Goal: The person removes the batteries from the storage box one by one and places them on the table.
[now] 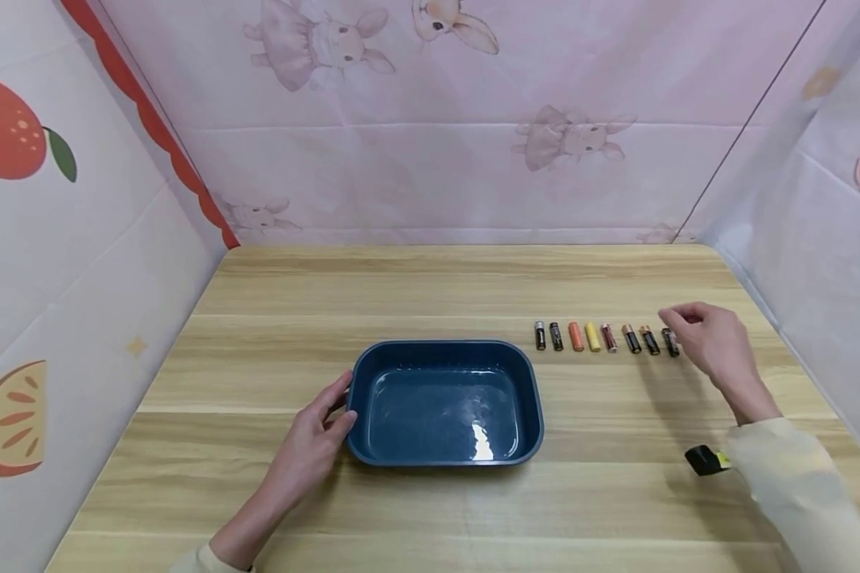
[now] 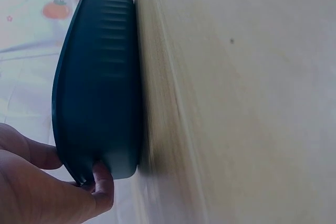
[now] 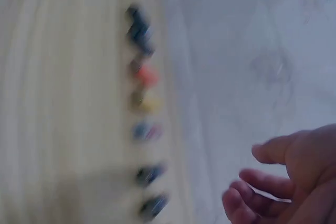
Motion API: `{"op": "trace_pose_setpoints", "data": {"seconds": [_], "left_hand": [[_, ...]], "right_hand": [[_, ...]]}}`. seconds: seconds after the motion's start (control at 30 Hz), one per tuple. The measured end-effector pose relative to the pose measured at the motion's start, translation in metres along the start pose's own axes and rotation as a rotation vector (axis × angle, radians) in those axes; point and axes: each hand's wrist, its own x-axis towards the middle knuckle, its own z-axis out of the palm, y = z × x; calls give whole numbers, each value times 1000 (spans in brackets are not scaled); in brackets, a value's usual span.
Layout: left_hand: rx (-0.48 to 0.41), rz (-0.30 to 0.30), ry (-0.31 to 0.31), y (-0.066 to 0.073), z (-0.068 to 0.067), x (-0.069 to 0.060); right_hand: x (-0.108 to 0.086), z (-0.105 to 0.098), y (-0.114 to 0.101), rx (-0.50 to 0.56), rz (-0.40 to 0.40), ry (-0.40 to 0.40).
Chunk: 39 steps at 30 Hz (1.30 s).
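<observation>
My left hand [image 1: 304, 450] grips the left end of a dark blue rectangular plastic basin [image 1: 430, 418]. In the left wrist view its fingers and thumb pinch the rim of the basin [image 2: 100, 93], which stands flat on the table. Nothing lies inside it. To the right, my right hand [image 1: 713, 342] hovers beside the last black battery [image 1: 670, 342] of a row. Its fingers are loosely bent; the right wrist view shows a gap between thumb and fingers of that hand [image 3: 283, 182], with nothing held. An orange battery [image 1: 576, 336] and a yellow battery [image 1: 592, 337] lie mid-row.
Several more batteries, mostly dark, fill out the row, including a silver-topped battery [image 1: 540, 335] at its left end, near the basin's far right corner. A black device [image 1: 704, 460] sits by the right sleeve. Printed cloth walls [image 1: 437, 183] border the wooden table [image 1: 272, 286].
</observation>
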Motion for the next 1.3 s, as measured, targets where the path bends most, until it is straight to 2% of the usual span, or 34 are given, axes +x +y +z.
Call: {"op": "trace_pose_setpoints", "data": {"seconds": [0.07, 0.23, 0.4, 0.5, 0.63, 0.87, 1.1, 1.2, 1.3], "left_hand": [[4, -5, 2, 0, 0, 1], [6, -8, 4, 1, 0, 1], [2, -12, 5, 1, 0, 0], [6, -12, 6, 1, 0, -1], [8, -9, 8, 1, 0, -1], [7, -7, 8, 1, 0, -1], [1, -13, 11, 2, 1, 1], [-1, -21, 13, 2, 1, 1], [-5, -25, 12, 2, 1, 1]], "right_hand": [[-4, -3, -25, 33, -83, -42], [-21, 0, -83, 146, -253, -233], [-36, 23, -124, 236, -433, -421], [-43, 42, -141, 241, -531, -543], [-49, 66, -154, 179, -601, -698], [-52, 101, -163, 152, -609, -916], [-56, 120, -170, -13, -700, -1030], [-59, 127, -172, -25, -722, -1090], [-60, 133, -174, 18, -735, -1142]]}}
